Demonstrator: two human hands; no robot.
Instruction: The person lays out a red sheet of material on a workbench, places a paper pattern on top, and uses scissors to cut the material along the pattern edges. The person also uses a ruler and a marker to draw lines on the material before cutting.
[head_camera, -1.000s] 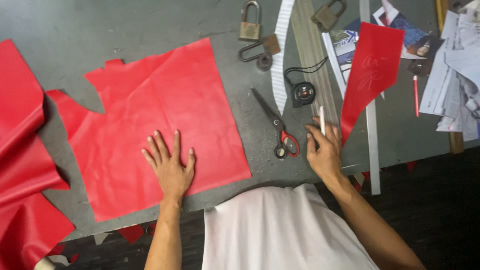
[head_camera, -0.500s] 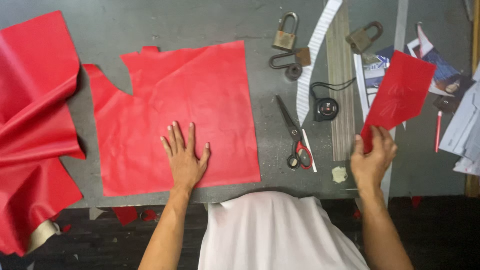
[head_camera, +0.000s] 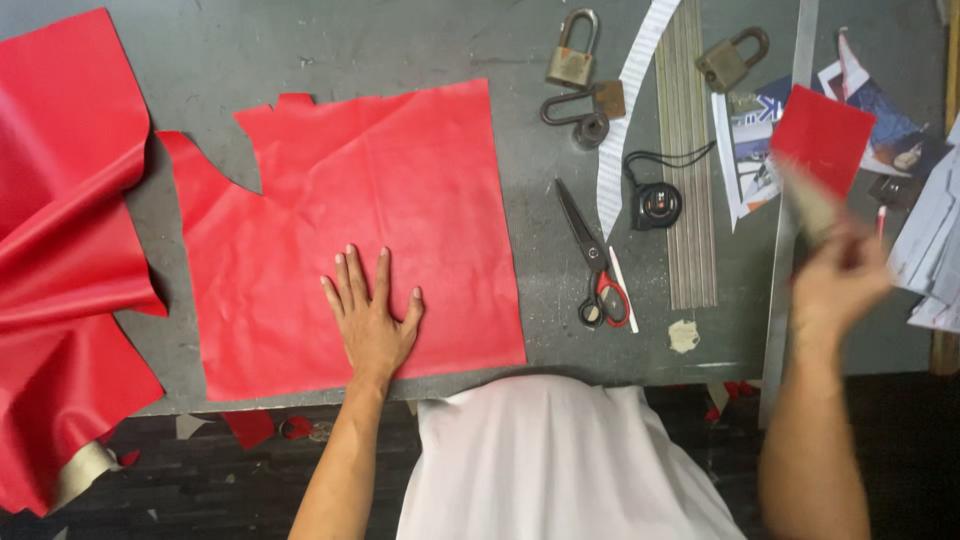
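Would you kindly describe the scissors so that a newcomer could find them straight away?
Start from the big red sheet under the left hand on the grey table. Just right of that sheet's right edge lie the scissors, blades pointing away from the person. They alone have red-lined handle loops; a thin white stick lies beside them.

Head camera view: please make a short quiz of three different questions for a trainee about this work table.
1. True or false: the left hand lies flat on the red leather sheet.
2. Which tool lies between the sheet and the tape measure? A) hammer B) scissors C) pliers
3. Fill in: the right hand, blurred, lifts a small ___ piece.

Key: 1 true; 2 B; 3 red.
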